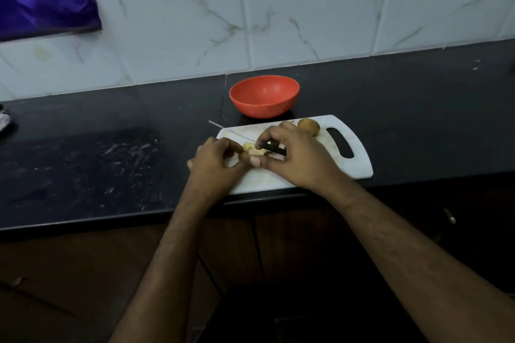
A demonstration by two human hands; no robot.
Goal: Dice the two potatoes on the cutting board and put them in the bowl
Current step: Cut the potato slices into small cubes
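Fronting marbled wall tiles (306,17), black countertop (83,153) bearing white cutting board (359,167).

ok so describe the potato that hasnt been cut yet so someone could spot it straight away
Find the white cutting board at the front edge of the black counter, just in front of the red bowl. The whole potato sits on the board's far side, beside the handle slot. It is brown-skinned, round and untouched, unlike the pale cut potato between the hands.
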